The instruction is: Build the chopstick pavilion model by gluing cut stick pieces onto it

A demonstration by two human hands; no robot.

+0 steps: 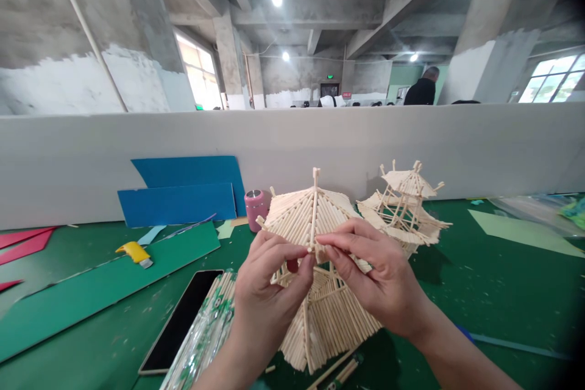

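Green table (479,292) | stick roof (304,213), peak up | L grip (269,283) + R grip (381,274) pinching it

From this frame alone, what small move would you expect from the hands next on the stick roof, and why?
Probably pressing the ridge stick down into place. The left hand and right hand both pinch at its lower end on the upper stick roof, which sits above a second roof tier. The fingertips meet there, so seating that piece seems likeliest.
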